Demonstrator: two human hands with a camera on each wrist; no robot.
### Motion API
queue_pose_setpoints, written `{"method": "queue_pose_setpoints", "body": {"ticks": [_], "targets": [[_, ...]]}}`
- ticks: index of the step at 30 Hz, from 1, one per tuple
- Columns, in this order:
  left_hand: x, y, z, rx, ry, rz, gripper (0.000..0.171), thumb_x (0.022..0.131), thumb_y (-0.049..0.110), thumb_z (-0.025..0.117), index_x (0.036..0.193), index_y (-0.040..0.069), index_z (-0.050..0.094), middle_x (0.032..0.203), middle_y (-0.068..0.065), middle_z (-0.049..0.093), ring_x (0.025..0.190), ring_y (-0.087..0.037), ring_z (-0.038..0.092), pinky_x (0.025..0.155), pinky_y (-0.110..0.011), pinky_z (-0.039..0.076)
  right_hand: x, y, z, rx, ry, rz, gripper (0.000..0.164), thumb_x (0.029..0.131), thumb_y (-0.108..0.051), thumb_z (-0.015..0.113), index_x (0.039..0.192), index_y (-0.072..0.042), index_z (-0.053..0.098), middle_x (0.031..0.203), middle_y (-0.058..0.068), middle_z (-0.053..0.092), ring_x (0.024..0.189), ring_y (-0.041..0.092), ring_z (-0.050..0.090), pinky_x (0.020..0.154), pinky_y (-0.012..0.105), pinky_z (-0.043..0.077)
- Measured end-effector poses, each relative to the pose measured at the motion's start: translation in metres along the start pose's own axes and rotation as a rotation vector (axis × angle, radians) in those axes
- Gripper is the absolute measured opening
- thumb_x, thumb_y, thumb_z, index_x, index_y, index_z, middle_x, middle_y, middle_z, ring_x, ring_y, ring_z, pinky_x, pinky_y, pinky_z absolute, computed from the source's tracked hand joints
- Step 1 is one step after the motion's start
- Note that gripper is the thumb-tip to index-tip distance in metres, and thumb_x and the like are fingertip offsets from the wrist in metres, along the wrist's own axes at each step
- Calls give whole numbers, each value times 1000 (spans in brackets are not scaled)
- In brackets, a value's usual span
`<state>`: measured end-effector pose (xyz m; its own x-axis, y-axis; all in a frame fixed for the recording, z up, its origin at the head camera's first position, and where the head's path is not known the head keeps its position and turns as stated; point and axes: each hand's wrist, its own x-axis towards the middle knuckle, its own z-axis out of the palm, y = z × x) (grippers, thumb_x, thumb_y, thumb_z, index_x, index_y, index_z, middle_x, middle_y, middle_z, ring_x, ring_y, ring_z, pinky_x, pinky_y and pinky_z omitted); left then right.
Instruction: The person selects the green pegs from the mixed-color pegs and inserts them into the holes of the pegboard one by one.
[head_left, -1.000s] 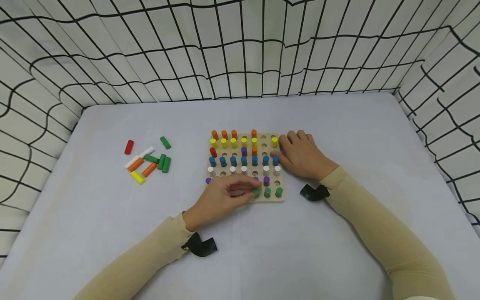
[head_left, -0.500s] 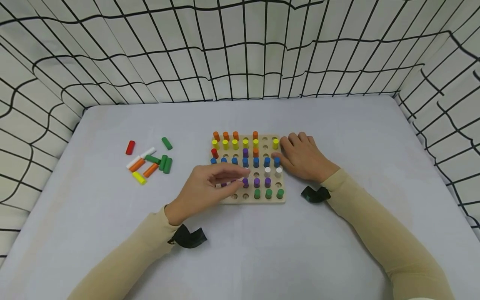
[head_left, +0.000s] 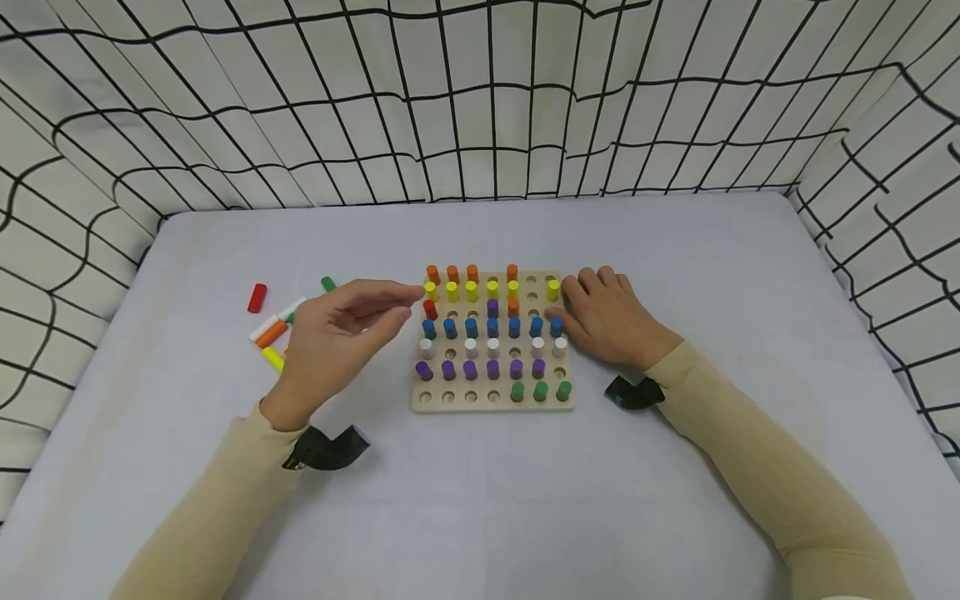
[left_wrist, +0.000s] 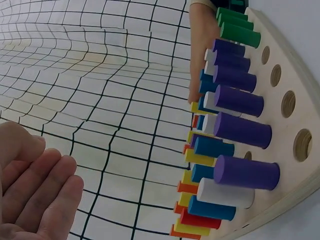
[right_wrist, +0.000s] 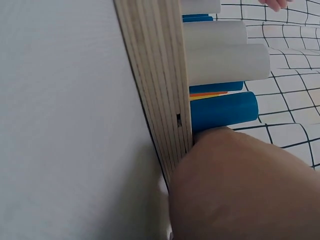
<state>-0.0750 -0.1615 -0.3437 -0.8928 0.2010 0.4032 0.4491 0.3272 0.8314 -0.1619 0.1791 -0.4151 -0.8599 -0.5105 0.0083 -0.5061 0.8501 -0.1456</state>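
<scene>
A wooden pegboard (head_left: 457,407) lies mid-table with rows of coloured pegs. Three green pegs (head_left: 540,391) stand at the right of its near row, beside several bare holes. Behind them runs a row of purple pegs (head_left: 470,370). My left hand (head_left: 326,350) hovers left of the board, holding nothing, thumb and fingers apart; in the left wrist view its fingers (left_wrist: 62,200) are gently bent. My right hand (head_left: 615,321) rests at the board's right side, thumb against its edge near a blue peg (right_wrist: 225,111). The right wrist view shows that thumb close up.
Loose pegs lie at the left, partly hidden behind my left hand: a red peg (head_left: 257,297), an orange peg (head_left: 272,333), a yellow peg (head_left: 273,358) and a green peg (head_left: 328,284). Black wire mesh (head_left: 491,117) borders the table's back and sides.
My left hand has left the near-row green pegs and moved left, off the board toward the loose pegs, uncovering the purple row and holes. The right hand has stayed in place.
</scene>
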Motion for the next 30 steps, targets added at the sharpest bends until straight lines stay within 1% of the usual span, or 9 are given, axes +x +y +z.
{"method": "queue_pose_setpoints", "body": {"ticks": [3,8,9,13,16,20,24,28,30], "targets": [[4,2,-8,4,38,13,25,93,-5,71,117,-3,72,114,19,76,107,0,74,92,-16,60,0,1,0,-6,5,0,46,107,-52,48,122,-9,54,111,13,58,107,34,49,97,52,45],[12,-5,-20,31,93,-4,24,95,0,71,118,-2,73,114,18,77,107,0,74,92,-15,59,-1,1,0,-14,16,-7,45,107,-52,49,121,-9,55,109,13,57,106,34,49,96,52,45],[13,-8,-23,26,101,-18,24,95,1,71,119,-2,73,114,17,77,107,-1,74,92,-14,59,-1,1,0,-15,17,-8,45,106,-51,49,120,-9,55,108,13,57,106,34,49,96,52,45],[19,-20,-33,-74,134,-85,24,96,4,71,119,-3,72,113,10,79,105,-6,75,94,-14,59,0,1,0,-20,17,-8,45,107,-52,49,122,-9,55,112,13,58,107,34,50,97,52,45],[21,-28,-40,-95,156,-141,26,96,9,72,120,-1,72,113,7,79,104,-7,75,93,-14,59,0,1,0,-27,16,-8,46,107,-52,49,123,-9,55,115,14,59,108,34,50,97,52,45],[22,-39,-48,-27,170,-210,29,97,16,72,123,3,72,114,9,78,106,-5,74,92,-11,58,1,0,0,-38,19,-14,45,107,-51,49,122,-9,55,112,13,58,105,34,49,96,51,45],[22,-54,-57,-20,175,-290,33,97,20,73,126,4,71,115,8,78,109,-5,74,93,-9,56,1,-1,1,-34,13,-20,45,107,-51,47,121,-9,55,110,13,57,103,33,48,94,51,45],[21,-70,-68,16,163,-368,37,98,26,72,130,7,69,117,11,77,111,-4,72,93,-6,54,0,0,1,-26,14,-21,46,108,-51,46,120,-7,55,109,14,57,102,33,48,92,51,45],[21,-76,-73,9,157,-398,40,98,27,72,132,7,68,119,10,76,112,-3,72,92,-6,54,0,0,0,-23,18,-22,46,108,-51,46,119,-7,55,108,14,58,102,34,49,92,51,45]]}}
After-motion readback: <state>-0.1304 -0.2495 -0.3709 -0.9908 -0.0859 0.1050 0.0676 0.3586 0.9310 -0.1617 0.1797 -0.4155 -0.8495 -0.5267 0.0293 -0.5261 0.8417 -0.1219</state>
